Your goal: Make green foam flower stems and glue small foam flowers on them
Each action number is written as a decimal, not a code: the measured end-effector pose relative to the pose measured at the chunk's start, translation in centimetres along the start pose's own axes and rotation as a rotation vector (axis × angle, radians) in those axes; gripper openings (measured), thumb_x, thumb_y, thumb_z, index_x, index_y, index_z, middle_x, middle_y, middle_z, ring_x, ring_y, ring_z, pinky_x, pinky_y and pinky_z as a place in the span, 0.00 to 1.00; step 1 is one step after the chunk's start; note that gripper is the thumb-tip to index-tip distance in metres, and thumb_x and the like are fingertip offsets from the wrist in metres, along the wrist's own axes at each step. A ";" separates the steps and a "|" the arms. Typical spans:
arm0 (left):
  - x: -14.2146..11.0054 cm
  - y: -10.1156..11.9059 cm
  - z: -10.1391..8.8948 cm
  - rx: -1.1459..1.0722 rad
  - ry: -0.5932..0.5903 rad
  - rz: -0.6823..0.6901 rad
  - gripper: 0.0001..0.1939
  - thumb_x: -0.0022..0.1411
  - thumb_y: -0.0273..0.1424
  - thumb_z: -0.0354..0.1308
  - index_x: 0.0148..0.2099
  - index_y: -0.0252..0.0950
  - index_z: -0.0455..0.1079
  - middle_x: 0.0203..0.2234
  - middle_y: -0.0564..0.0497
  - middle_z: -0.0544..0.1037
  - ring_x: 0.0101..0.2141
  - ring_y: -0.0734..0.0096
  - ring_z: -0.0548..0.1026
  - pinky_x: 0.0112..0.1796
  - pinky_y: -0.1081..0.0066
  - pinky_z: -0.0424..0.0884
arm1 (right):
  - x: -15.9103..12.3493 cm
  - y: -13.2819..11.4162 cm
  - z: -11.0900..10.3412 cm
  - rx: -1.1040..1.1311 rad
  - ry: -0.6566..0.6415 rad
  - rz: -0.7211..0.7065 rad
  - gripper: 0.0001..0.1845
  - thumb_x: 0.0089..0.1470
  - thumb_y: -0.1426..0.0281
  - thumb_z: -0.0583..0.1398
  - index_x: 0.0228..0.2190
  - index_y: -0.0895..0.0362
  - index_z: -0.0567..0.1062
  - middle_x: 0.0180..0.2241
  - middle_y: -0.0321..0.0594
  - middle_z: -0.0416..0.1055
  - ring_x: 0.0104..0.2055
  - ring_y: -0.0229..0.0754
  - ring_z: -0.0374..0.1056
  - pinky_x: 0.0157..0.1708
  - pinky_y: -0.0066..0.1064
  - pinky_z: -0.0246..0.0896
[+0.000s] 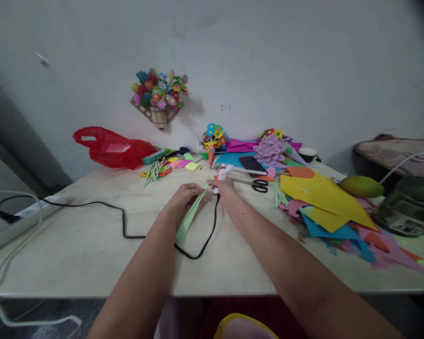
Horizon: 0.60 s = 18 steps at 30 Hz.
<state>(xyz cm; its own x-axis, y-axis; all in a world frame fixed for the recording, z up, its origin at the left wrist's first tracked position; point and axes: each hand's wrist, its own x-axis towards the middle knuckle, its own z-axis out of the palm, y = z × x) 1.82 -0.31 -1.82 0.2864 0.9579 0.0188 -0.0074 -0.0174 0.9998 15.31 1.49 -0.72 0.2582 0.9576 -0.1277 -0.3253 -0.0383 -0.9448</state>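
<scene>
My left hand (pixel 185 197) pinches a long light green paper piece (pixel 190 219), which narrows toward its upper end and slants down toward me. Closed around a white hot glue gun (pixel 226 171) is my right hand (pixel 224 186), just to the right of the paper. The paper's narrow tip lies close to the gun and the right fingertips; whether they touch I cannot tell. A black cord (pixel 215 221) runs from the gun, loops over the table and passes under my left forearm.
Scissors (pixel 260 185) and a phone (pixel 252 165) lie beyond my right hand. Colored paper sheets (pixel 320 188), a mango (pixel 362 186) and a jar (pixel 406 207) fill the right side. A red plastic bag (pixel 113 149) and green paper strips (pixel 154 172) are back left. A power strip (pixel 24 221) stands left.
</scene>
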 end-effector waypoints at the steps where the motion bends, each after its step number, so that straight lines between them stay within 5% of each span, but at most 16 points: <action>1: -0.1 0.1 0.0 0.005 -0.008 -0.011 0.10 0.44 0.34 0.60 0.26 0.32 0.69 0.19 0.48 0.75 0.19 0.75 0.69 0.22 0.75 0.61 | 0.0 0.0 0.0 0.000 0.004 -0.012 0.15 0.32 0.79 0.64 0.27 0.60 0.67 0.12 0.27 0.62 0.14 0.30 0.56 0.11 0.21 0.49; 18: -0.1 0.3 0.2 -0.029 -0.029 -0.091 0.11 0.43 0.34 0.61 0.28 0.31 0.68 0.18 0.47 0.75 0.18 0.74 0.69 0.21 0.75 0.62 | 0.8 0.0 -0.4 0.020 0.033 -0.017 0.15 0.33 0.78 0.64 0.28 0.59 0.69 0.15 0.28 0.64 0.15 0.31 0.58 0.10 0.21 0.50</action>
<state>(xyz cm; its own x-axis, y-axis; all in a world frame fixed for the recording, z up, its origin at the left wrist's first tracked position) 1.93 -0.47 -1.54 0.3148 0.9464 -0.0719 -0.0077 0.0783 0.9969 15.85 2.10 -0.90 0.2940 0.9480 -0.1219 -0.3383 -0.0161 -0.9409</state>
